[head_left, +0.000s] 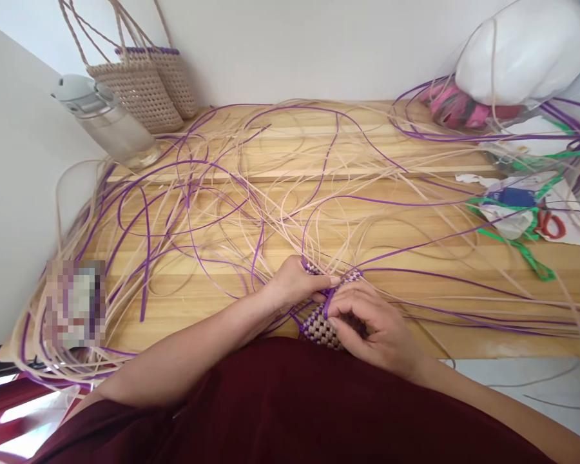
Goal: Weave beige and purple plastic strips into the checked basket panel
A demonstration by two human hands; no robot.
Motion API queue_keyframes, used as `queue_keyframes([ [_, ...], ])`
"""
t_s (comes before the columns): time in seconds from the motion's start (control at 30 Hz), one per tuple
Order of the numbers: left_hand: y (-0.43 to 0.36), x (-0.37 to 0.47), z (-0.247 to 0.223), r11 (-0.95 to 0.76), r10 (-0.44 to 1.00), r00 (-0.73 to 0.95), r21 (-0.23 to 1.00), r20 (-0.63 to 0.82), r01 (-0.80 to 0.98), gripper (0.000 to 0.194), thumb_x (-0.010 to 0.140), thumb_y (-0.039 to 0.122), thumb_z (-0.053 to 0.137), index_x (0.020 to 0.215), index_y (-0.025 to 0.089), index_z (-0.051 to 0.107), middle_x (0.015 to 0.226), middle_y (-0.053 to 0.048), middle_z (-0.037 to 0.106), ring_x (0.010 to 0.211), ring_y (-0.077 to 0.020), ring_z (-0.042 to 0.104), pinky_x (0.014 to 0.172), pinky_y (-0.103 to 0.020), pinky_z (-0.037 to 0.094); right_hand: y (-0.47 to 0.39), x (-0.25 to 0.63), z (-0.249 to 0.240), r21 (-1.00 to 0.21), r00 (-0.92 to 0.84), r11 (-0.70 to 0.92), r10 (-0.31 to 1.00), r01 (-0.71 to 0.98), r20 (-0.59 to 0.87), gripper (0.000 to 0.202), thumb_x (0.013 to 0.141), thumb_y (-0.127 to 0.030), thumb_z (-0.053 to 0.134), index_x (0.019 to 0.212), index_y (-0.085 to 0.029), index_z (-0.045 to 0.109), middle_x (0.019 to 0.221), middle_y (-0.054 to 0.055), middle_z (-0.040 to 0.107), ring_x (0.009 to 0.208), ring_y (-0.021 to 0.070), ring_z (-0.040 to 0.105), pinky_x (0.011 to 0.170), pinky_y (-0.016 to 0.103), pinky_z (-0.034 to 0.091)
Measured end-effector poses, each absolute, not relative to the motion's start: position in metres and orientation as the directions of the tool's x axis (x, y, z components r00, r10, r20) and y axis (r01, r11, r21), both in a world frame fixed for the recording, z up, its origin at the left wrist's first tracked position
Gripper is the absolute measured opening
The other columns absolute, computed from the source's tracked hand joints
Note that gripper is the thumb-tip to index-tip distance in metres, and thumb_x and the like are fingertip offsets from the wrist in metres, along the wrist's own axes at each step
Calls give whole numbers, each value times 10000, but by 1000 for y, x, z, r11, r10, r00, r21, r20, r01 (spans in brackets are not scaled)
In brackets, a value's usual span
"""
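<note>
A partly woven piece [321, 325] in beige and purple strips lies against my body at the table's front edge. My left hand [297, 283] is closed on its upper left part, the thumb laid across the weave. My right hand [367, 316] pinches a purple strip [328, 301] at the middle of the piece, fingers curled. Long loose beige strips [290, 225] and purple strips [406, 203] fan out from the weave across the table. My hands hide part of the woven surface.
Two woven bags [135, 90] and a clear bottle [111, 122] stand at the back left. At the right are red-handled scissors [551, 224], a blue item [510, 197], green strips [531, 258] and a white plastic bundle [526, 51]. Strips hang over the table's left edge.
</note>
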State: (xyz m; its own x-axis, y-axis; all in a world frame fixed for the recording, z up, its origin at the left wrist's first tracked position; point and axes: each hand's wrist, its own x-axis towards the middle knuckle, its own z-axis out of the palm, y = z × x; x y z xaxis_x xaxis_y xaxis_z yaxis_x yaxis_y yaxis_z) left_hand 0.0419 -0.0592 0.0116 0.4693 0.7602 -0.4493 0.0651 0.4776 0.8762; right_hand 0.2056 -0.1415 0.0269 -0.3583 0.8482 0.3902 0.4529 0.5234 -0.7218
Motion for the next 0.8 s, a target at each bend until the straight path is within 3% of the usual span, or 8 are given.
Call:
queue_keyframes([
  [0.2,-60,43,16,487,762,426,865,-488,121,268,660,335,808,743,113,683,647,-4,631,526,-97,577,492,-208,520,-140,208,22,-615,-421,616,787,492,452,123,831,-109,696,914,-190,656,885,18,696,893,141,606,895,307,494],
  [0.33,-55,36,22,364,719,506,878,-476,310,325,740,424,733,738,102,687,647,-25,626,513,-116,593,461,-213,515,-146,211,23,-635,-353,593,805,495,476,156,826,-98,703,950,-189,674,890,22,705,872,123,637,871,257,520],
  [0.43,-54,34,22,311,683,561,882,-467,355,308,725,412,743,810,117,718,679,-21,649,489,-96,562,430,-194,482,-149,212,22,-654,-325,561,827,507,458,178,830,-102,701,979,-196,677,912,22,714,851,110,658,825,220,531],
  [0.6,-65,47,20,429,745,460,875,-483,225,218,699,308,750,652,132,631,531,33,553,415,-61,452,379,-171,385,-150,210,23,-712,-287,507,862,486,418,158,838,-97,683,954,-204,665,889,1,716,802,91,658,771,198,516],
  [0.8,-75,54,18,490,798,376,870,-471,49,223,663,267,759,600,136,590,521,32,562,416,-67,478,417,-185,402,-145,208,22,-838,-253,386,918,385,307,47,861,-148,654,845,-190,641,786,3,674,738,101,622,695,222,487],
])
